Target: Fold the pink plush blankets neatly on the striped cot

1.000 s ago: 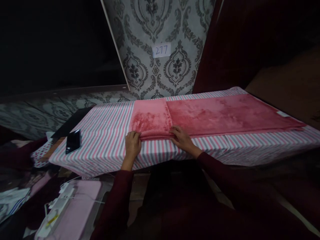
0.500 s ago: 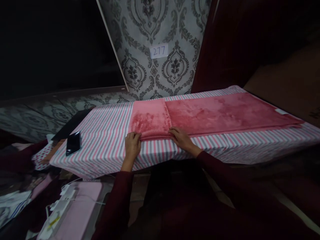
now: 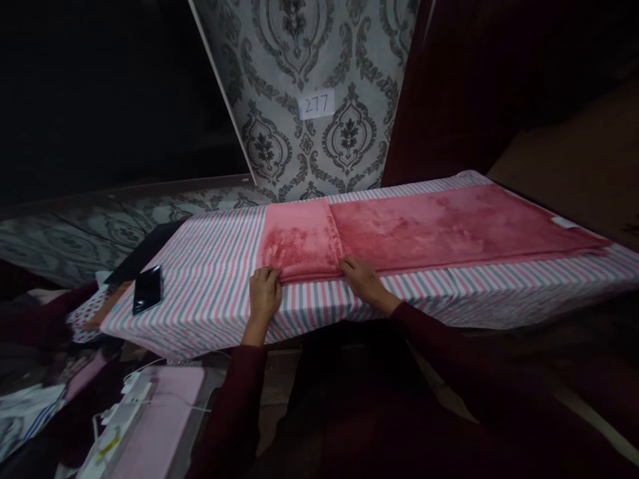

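A pink plush blanket (image 3: 439,226) lies folded flat on a pink, grey and white striped sheet (image 3: 210,279), with a shorter folded layer at its left end. My left hand (image 3: 265,294) grips the near left corner of the fold, with the fingers on top. A short way to the right, my right hand (image 3: 364,281) holds the same near folded edge. Dark red sleeves cover both forearms. The blanket's far right end runs out to the edge of the sheet, with a small white tag (image 3: 566,222) on it.
A black smartphone (image 3: 147,289) lies on the sheet left of my left hand. Below the table's near edge at left are a pale pink board (image 3: 160,419) and a white power strip (image 3: 124,406) with cables. Damask wallpaper (image 3: 349,133) with a "277" label (image 3: 316,104) stands behind.
Both hands stay on the blanket's folded edge. The view has drifted slightly, so the table and hands sit a little lower in the picture.
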Demonstrator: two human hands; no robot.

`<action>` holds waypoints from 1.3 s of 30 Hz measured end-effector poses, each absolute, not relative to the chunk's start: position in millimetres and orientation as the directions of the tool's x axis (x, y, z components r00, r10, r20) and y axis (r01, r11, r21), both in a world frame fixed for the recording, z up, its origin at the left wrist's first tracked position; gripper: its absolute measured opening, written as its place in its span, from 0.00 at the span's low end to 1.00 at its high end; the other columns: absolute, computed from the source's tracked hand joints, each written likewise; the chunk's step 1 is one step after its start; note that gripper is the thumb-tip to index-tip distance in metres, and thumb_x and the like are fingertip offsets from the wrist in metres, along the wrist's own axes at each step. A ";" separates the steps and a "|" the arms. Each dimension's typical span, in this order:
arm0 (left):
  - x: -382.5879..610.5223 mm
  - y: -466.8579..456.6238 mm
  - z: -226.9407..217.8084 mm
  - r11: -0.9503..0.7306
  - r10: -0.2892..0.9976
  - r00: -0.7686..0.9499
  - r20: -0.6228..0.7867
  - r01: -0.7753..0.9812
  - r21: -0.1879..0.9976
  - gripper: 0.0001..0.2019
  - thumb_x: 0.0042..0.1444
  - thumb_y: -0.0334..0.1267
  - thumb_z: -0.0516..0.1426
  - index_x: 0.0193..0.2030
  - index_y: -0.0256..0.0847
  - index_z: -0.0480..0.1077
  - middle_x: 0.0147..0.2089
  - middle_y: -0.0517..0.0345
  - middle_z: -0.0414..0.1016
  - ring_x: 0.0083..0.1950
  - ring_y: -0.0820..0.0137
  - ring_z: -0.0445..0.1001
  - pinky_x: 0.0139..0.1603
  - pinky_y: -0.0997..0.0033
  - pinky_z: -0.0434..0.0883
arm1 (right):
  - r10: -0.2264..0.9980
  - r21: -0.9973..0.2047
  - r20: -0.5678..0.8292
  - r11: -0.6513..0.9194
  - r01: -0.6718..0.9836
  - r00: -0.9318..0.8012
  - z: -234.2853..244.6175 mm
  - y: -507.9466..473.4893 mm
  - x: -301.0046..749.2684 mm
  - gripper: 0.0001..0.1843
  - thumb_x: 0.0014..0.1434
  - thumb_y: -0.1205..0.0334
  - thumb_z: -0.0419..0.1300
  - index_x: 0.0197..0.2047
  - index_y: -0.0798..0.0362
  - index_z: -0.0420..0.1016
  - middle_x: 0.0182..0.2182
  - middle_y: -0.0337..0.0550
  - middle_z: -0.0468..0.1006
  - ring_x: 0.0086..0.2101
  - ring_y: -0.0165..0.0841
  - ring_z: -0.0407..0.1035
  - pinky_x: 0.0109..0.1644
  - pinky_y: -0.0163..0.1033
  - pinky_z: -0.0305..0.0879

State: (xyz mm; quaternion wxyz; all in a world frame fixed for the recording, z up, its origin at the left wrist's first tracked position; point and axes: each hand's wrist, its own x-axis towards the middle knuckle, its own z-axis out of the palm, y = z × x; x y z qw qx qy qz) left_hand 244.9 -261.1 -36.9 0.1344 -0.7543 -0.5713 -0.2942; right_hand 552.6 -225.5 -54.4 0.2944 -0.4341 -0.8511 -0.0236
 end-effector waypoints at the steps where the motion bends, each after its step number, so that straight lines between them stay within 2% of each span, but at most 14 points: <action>1: 244.5 -261.5 -36.8 -0.308 0.787 0.174 0.592 0.942 0.132 0.15 0.60 0.28 0.53 0.49 0.38 0.78 0.46 0.42 0.76 0.49 0.54 0.73 0.48 0.55 0.70 | 0.737 -0.214 0.507 0.611 0.762 -0.448 -55.4 -226.6 552.2 0.20 0.63 0.80 0.52 0.48 0.56 0.80 0.41 0.51 0.78 0.42 0.40 0.70 0.46 0.42 0.67; 4: 246.2 -264.3 -36.8 -0.298 0.778 0.163 0.607 0.946 0.129 0.16 0.60 0.31 0.54 0.52 0.37 0.77 0.49 0.41 0.77 0.51 0.53 0.73 0.52 0.53 0.70 | 0.741 -0.234 0.503 0.612 0.756 -0.444 -58.6 -228.7 551.6 0.18 0.63 0.79 0.54 0.49 0.54 0.79 0.42 0.50 0.77 0.43 0.40 0.70 0.47 0.42 0.67; 6: 253.2 -266.5 -37.3 -0.316 0.753 0.174 0.634 0.942 0.116 0.19 0.60 0.34 0.55 0.57 0.37 0.76 0.55 0.40 0.77 0.57 0.51 0.73 0.57 0.50 0.69 | 0.738 -0.257 0.520 0.615 0.745 -0.430 -59.7 -229.2 551.5 0.17 0.64 0.78 0.54 0.49 0.53 0.79 0.43 0.49 0.77 0.43 0.39 0.70 0.48 0.42 0.68; 10: 287.6 -267.0 -39.2 -0.425 0.737 0.310 0.600 0.904 0.054 0.27 0.60 0.34 0.55 0.68 0.40 0.69 0.69 0.41 0.71 0.69 0.50 0.67 0.69 0.45 0.63 | 0.720 -0.313 0.543 0.651 0.691 -0.432 -57.5 -229.7 553.3 0.15 0.64 0.75 0.56 0.50 0.53 0.78 0.44 0.48 0.77 0.44 0.39 0.72 0.49 0.42 0.70; 14: 332.1 -264.2 -43.0 -0.497 0.735 0.420 0.532 0.868 0.002 0.28 0.62 0.35 0.56 0.70 0.41 0.66 0.73 0.41 0.66 0.74 0.49 0.62 0.73 0.39 0.58 | 0.672 -0.398 0.578 0.727 0.559 -0.463 -50.9 -222.4 562.7 0.14 0.64 0.72 0.57 0.49 0.53 0.79 0.44 0.49 0.80 0.46 0.40 0.74 0.52 0.45 0.72; 17: 353.0 -263.7 -46.5 -0.503 0.745 0.435 0.506 0.864 -0.002 0.27 0.63 0.37 0.57 0.70 0.42 0.67 0.72 0.39 0.68 0.72 0.48 0.65 0.70 0.37 0.62 | 0.740 -0.529 0.540 0.669 0.522 -0.401 -42.6 -199.1 574.0 0.13 0.64 0.69 0.56 0.45 0.52 0.82 0.40 0.46 0.83 0.41 0.38 0.77 0.49 0.44 0.74; 20: 361.8 -264.1 -47.3 -0.469 0.765 0.402 0.503 0.883 0.008 0.26 0.63 0.37 0.59 0.69 0.43 0.68 0.69 0.40 0.70 0.68 0.46 0.69 0.65 0.36 0.67 | 0.856 -0.666 0.458 0.509 0.546 -0.239 -29.2 -158.3 581.4 0.13 0.61 0.69 0.58 0.44 0.53 0.83 0.40 0.47 0.85 0.40 0.39 0.78 0.49 0.45 0.75; 23: 367.1 -261.8 -45.2 -0.443 0.774 0.365 0.517 0.896 0.029 0.24 0.62 0.36 0.61 0.65 0.45 0.71 0.65 0.41 0.74 0.63 0.47 0.72 0.61 0.40 0.70 | 0.947 -0.814 0.308 0.310 0.492 -0.088 -15.7 -111.0 576.9 0.16 0.58 0.71 0.60 0.47 0.55 0.83 0.44 0.49 0.85 0.42 0.38 0.78 0.51 0.43 0.75; 25: 371.3 -257.5 -43.5 -0.444 0.766 0.355 0.536 0.895 0.040 0.21 0.61 0.35 0.62 0.61 0.43 0.73 0.60 0.42 0.76 0.59 0.49 0.73 0.57 0.45 0.72 | 0.980 -0.879 0.195 0.193 0.435 -0.040 -11.4 -82.1 566.7 0.18 0.59 0.70 0.60 0.51 0.57 0.81 0.40 0.48 0.85 0.37 0.35 0.78 0.46 0.40 0.76; 28: 377.5 -248.0 -41.3 -0.483 0.742 0.384 0.550 0.875 0.040 0.16 0.61 0.35 0.63 0.55 0.40 0.74 0.52 0.45 0.78 0.52 0.54 0.75 0.51 0.51 0.73 | 0.994 -0.909 0.105 0.102 0.405 -0.016 -12.8 -46.1 546.3 0.21 0.62 0.67 0.59 0.57 0.61 0.77 0.31 0.45 0.83 0.27 0.33 0.75 0.35 0.37 0.75; 30: 380.1 -241.8 -40.1 -0.502 0.733 0.398 0.552 0.864 0.043 0.13 0.61 0.36 0.63 0.53 0.39 0.74 0.47 0.48 0.78 0.47 0.56 0.74 0.47 0.55 0.72 | 0.997 -0.919 0.081 0.077 0.386 -0.006 -15.5 -26.8 533.8 0.22 0.62 0.67 0.59 0.59 0.60 0.76 0.31 0.45 0.84 0.27 0.33 0.76 0.35 0.37 0.76; 33: 382.1 -235.1 -41.2 -0.513 0.724 0.402 0.561 0.857 0.048 0.15 0.61 0.39 0.64 0.53 0.39 0.73 0.43 0.50 0.77 0.44 0.58 0.74 0.43 0.56 0.71 | 0.995 -0.929 0.098 0.094 0.358 -0.007 -17.0 -3.9 521.6 0.22 0.60 0.69 0.61 0.58 0.55 0.77 0.41 0.47 0.86 0.37 0.36 0.80 0.44 0.40 0.78; 36: 383.6 -231.5 -49.0 -0.511 0.718 0.395 0.573 0.858 0.049 0.16 0.60 0.38 0.64 0.54 0.40 0.73 0.43 0.50 0.76 0.44 0.57 0.73 0.43 0.55 0.71 | 0.991 -0.934 0.133 0.132 0.331 -0.017 -15.8 11.9 515.2 0.25 0.57 0.70 0.63 0.58 0.53 0.77 0.51 0.50 0.84 0.48 0.39 0.79 0.54 0.44 0.75; 39: 384.8 -229.7 -59.4 -0.487 0.707 0.345 0.617 0.871 0.071 0.15 0.59 0.33 0.63 0.53 0.41 0.74 0.45 0.48 0.76 0.44 0.56 0.74 0.44 0.53 0.71 | 0.989 -0.943 0.141 0.149 0.296 -0.048 -16.0 21.0 509.7 0.33 0.56 0.71 0.62 0.65 0.53 0.72 0.51 0.50 0.83 0.46 0.36 0.79 0.52 0.42 0.76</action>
